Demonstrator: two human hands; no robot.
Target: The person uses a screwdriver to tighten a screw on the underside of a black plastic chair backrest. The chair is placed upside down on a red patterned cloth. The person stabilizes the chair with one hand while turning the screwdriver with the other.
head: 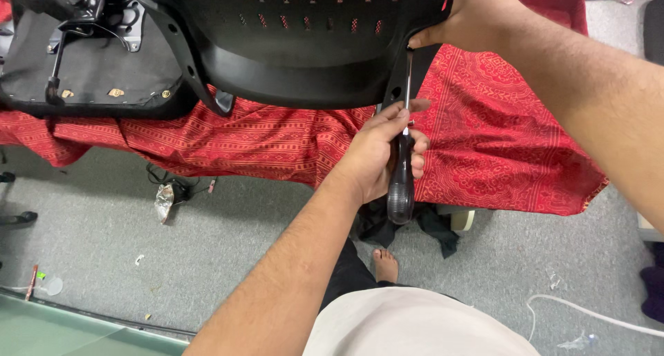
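Note:
My left hand point(377, 155) grips a screwdriver point(401, 183) by its dark ribbed handle. The thin shaft points up, and its tip is at the black arm bracket point(398, 79) of a black perforated chair back point(297, 44). My right hand point(477, 17) holds the right edge of that chair back, just above the bracket. The chair back lies over a table draped in a red patterned cloth point(498, 134). To the left sits the upturned chair seat point(90, 72), its metal mechanism and several screws showing.
Grey carpet lies below the table. My bare foot point(385, 262) stands near a black cloth point(432, 228) hanging under the table edge. A crumpled wrapper point(164, 200) and cables lie at the left, and a white cable point(588, 313) at the lower right.

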